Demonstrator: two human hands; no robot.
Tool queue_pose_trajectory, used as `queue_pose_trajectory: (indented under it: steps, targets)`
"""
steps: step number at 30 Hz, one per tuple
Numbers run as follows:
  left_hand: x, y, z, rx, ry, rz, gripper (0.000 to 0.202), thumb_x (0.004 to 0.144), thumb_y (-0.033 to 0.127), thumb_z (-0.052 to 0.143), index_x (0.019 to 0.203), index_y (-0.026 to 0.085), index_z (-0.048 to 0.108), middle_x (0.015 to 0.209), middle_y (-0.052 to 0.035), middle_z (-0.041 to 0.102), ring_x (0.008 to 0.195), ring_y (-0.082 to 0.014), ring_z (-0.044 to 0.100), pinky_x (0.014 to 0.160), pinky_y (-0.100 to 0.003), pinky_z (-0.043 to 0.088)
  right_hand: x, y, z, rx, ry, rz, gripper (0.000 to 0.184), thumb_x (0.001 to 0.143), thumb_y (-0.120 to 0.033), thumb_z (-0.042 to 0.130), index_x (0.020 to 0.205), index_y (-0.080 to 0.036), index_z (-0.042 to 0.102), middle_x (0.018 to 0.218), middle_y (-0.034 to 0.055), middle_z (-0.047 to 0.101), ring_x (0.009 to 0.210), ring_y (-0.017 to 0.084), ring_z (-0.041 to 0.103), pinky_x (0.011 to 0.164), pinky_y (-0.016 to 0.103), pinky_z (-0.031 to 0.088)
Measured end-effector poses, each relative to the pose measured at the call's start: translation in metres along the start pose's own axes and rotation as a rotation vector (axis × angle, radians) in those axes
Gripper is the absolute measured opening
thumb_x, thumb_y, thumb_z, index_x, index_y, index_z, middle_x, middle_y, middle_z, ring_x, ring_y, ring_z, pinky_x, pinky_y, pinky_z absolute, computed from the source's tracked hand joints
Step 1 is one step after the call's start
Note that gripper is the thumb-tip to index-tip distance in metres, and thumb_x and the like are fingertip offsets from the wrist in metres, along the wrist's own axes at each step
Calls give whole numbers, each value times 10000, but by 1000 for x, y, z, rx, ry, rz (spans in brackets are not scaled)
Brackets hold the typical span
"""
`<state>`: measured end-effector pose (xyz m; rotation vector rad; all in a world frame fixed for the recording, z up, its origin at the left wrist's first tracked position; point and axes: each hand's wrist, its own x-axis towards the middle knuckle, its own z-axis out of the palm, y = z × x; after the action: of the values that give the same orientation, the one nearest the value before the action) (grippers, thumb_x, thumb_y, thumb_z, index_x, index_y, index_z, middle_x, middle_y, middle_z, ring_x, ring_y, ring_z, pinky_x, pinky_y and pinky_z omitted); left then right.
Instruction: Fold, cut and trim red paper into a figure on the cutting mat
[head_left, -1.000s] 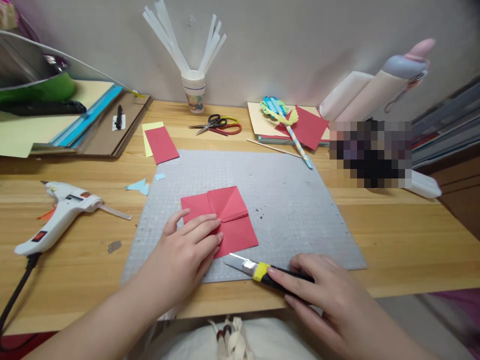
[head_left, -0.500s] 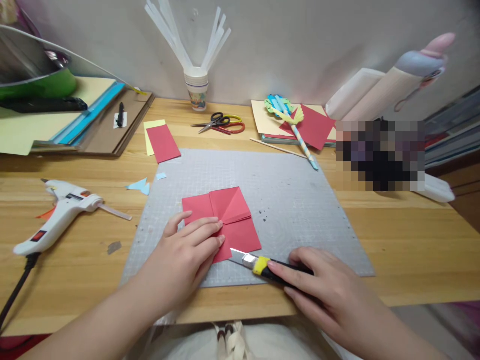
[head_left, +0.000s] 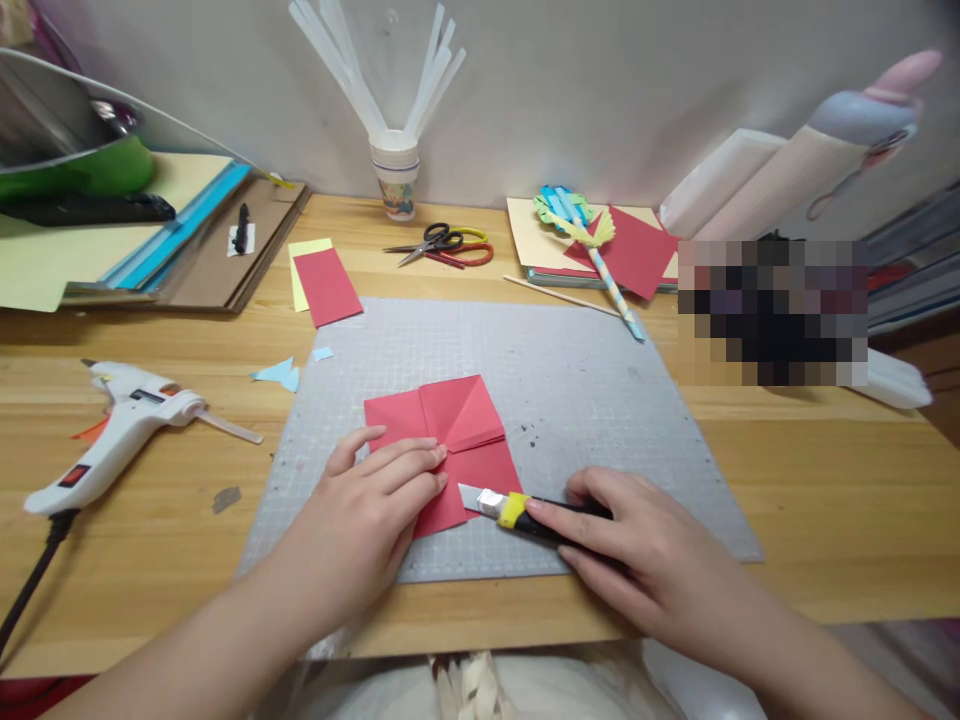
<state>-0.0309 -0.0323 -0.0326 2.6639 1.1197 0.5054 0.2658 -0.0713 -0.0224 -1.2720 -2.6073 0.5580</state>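
Note:
A folded red paper square point(head_left: 457, 425) lies on the grey cutting mat point(head_left: 570, 400). My left hand point(head_left: 367, 515) rests flat on the paper's lower left part, fingers stretched and pressing it down. My right hand point(head_left: 637, 550) grips a yellow and black utility knife point(head_left: 517, 508), closed round its handle. The knife's blade tip touches the red paper's lower right edge, just right of my left fingertips.
A white glue gun point(head_left: 112, 430) lies at the left with its cord. Scissors point(head_left: 442, 245), a cup of glue sticks point(head_left: 395, 180), red and yellow paper pieces point(head_left: 322, 280) and a paper craft stack point(head_left: 592, 245) stand behind the mat. Folders point(head_left: 150, 240) are piled at far left.
My right hand has slid the knife up and to the left, from the mat's front edge to the red paper's lower edge. My left hand has stayed on the paper.

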Motion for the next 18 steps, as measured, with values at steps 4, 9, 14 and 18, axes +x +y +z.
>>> queue_pose_trajectory:
  steps: [4, 9, 14, 18]
  targets:
    - [2, 1, -1, 8, 1, 16, 295, 893, 56, 428, 1036, 237, 612, 1176, 7, 708, 1131, -157, 625, 1066, -362, 200, 3, 4, -4, 1, -28, 6, 456, 938, -181, 462, 1354, -352, 529, 997, 89, 558, 874, 226, 571, 719, 394, 494]
    - [2, 2, -1, -3, -23, -15, 247, 880, 38, 410, 926, 227, 562, 1180, 3, 705, 1137, -161, 620, 1049, -371, 213, 12, 10, -7, 9, -43, -22, 466, 947, -192, 457, 1382, -349, 506, 1010, 95, 560, 886, 228, 565, 741, 404, 485]
    - [-1, 0, 0, -17, -74, -41, 282, 869, 19, 386, 1005, 228, 518, 1218, -16, 685, 1159, -161, 606, 1039, -383, 225, 20, 15, -12, -4, -42, -29, 454, 946, -190, 468, 1365, -356, 525, 1031, 92, 563, 918, 229, 560, 776, 409, 477]
    - [-1, 0, -1, -7, -73, -37, 320, 849, -2, 369, 1019, 230, 509, 1203, -19, 691, 1148, -165, 612, 1034, -387, 240, 27, 18, -13, -18, -30, -50, 437, 948, -198, 463, 1351, -347, 546, 1033, 96, 575, 912, 231, 557, 778, 406, 470]
